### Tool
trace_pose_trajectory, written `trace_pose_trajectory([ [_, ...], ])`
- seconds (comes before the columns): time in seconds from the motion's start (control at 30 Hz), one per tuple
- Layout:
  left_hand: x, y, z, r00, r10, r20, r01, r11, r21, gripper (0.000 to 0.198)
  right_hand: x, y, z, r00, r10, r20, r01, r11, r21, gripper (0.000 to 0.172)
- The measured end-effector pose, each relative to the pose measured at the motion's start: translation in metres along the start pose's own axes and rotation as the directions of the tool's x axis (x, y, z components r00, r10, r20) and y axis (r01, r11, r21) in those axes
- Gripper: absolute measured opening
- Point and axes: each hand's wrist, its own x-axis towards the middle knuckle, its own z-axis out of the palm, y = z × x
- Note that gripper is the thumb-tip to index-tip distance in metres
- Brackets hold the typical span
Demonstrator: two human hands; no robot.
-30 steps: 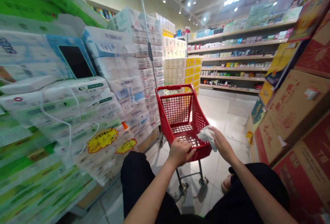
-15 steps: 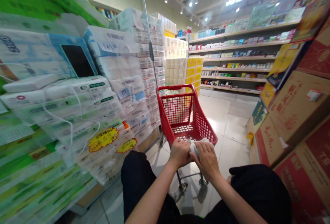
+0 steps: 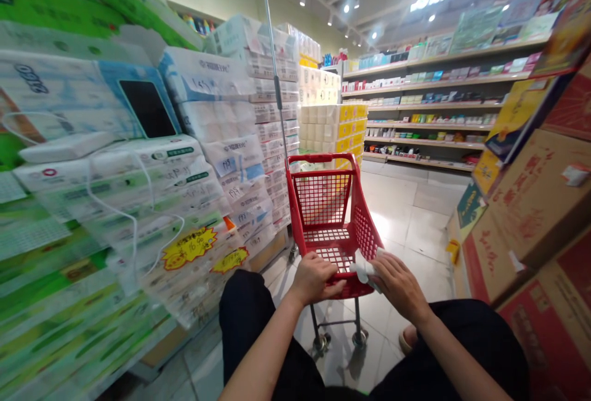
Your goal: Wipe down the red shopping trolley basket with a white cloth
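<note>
A red plastic shopping cart (image 3: 364, 230) with a lattice basket stands on casters between my knees. My left hand (image 3: 316, 279) is closed on the near rim of its basket, at the left corner. Across from it, my right hand (image 3: 398, 282) holds a crumpled white wipe (image 3: 364, 265) against the near right corner of the rim. Part of the wipe is tucked under the fingers of that hand. The basket has a slatted floor and holds nothing that I can see.
Stacked tissue packs (image 3: 231, 117) rise on the left, with a dark-screened phone (image 3: 146, 108) and white cable on them. Cardboard boxes (image 3: 538, 194) line the right. A thin metal pole (image 3: 272, 37) rises beside the cart. Stocked shelves (image 3: 425, 105) stand at the back, beyond the tiled floor.
My right hand has moved right with the wipe, away from my left hand, to the basket's near right corner. My left hand has shifted slightly left and down along the rim.
</note>
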Motion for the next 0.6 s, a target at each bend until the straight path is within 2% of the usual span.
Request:
trace_pose_trajectory([
  [0.17,-0.017,-0.025,-0.022,0.999,-0.048,0.024,0.048,0.999,-0.008,0.035,0.018,-0.042,0.003,1.000,-0.011,0.015,0.011,0.999,0.038,0.021],
  [0.27,-0.021,-0.039,-0.032,0.996,-0.080,0.043,0.081,0.997,-0.021,0.035,0.033,-0.047,0.002,0.991,-0.098,0.091,0.092,0.993,0.073,0.022],
  [0.43,-0.015,-0.049,-0.031,0.995,-0.075,0.072,0.078,0.996,-0.041,0.037,0.046,-0.018,-0.009,0.965,-0.188,0.184,0.152,0.969,0.192,0.023],
  [0.6,0.001,-0.043,-0.019,0.994,-0.072,0.080,0.075,0.997,-0.036,0.035,0.040,0.015,-0.014,0.985,-0.099,0.138,0.076,0.984,0.161,0.023],
])
